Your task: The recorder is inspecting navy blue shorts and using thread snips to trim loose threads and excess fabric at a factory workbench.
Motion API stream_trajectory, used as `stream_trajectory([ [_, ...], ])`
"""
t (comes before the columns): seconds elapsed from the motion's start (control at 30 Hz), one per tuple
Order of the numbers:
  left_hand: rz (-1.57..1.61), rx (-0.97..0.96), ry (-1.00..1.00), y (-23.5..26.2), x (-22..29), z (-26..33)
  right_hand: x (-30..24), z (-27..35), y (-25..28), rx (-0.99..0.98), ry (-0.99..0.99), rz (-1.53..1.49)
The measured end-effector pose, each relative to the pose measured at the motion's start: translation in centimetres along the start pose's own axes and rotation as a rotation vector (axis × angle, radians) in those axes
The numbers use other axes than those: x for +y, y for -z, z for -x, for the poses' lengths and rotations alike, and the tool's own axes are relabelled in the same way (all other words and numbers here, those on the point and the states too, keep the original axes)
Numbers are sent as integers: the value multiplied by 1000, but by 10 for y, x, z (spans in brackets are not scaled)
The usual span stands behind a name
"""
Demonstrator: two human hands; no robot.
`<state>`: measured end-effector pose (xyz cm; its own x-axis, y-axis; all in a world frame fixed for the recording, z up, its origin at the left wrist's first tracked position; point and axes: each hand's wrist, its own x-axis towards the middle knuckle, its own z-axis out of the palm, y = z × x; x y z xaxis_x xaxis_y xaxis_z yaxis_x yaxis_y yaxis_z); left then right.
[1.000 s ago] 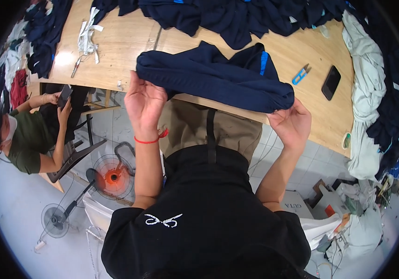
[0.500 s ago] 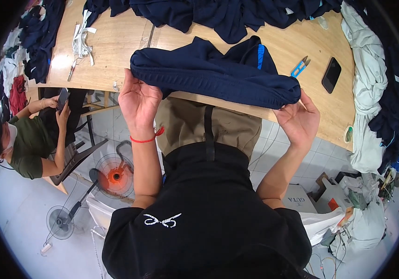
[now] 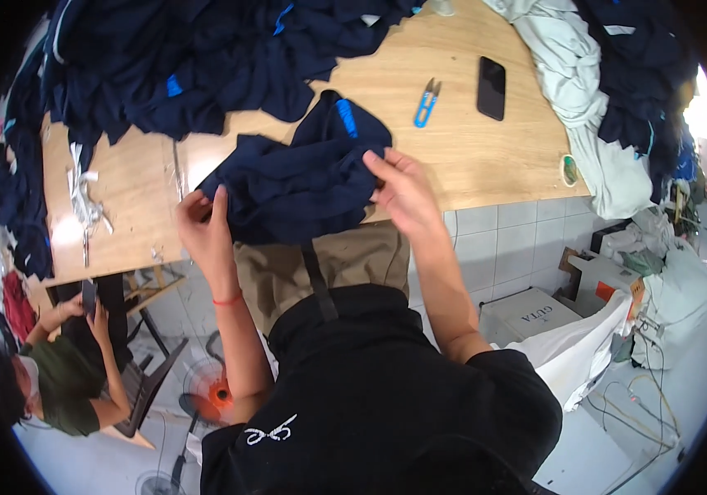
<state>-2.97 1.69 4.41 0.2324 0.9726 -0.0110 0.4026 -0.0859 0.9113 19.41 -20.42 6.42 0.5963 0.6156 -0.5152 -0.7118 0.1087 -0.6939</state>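
Observation:
A navy garment (image 3: 295, 186) hangs loosely bunched between my two hands at the near edge of the table. My left hand (image 3: 207, 239) grips its left end, thumb and fingers closed on the cloth. On the other side my right hand (image 3: 405, 194) holds the right end, with the thumb on top of the fabric. A bright blue strip (image 3: 346, 118) shows on the part of the garment that rests on the table. Beyond my right hand lie blue-handled thread snips (image 3: 427, 105) and a black phone (image 3: 492, 88).
Piled navy garments (image 3: 180, 66) cover the back of the wooden table (image 3: 469, 165). White strips (image 3: 84, 194) lie at left, pale cloth (image 3: 572, 91) drapes over the right side. A seated person (image 3: 65, 384) with a phone is at lower left; a white box (image 3: 532, 318) stands below the table.
The garment was stretched wide as a band; now it sags and folds, with my hands closer together. My view has turned to the right.

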Motion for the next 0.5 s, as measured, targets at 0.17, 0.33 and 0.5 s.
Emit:
stream_trajectory([
  [0.17,-182,-185,-730,-16,68,53,4,5,-6,91,-6,-106],
  [0.33,-505,-625,-835,-31,50,50,-27,-5,19,179,153,706],
  [0.5,-462,-536,-811,-26,43,41,-54,13,32,420,661,1126],
])
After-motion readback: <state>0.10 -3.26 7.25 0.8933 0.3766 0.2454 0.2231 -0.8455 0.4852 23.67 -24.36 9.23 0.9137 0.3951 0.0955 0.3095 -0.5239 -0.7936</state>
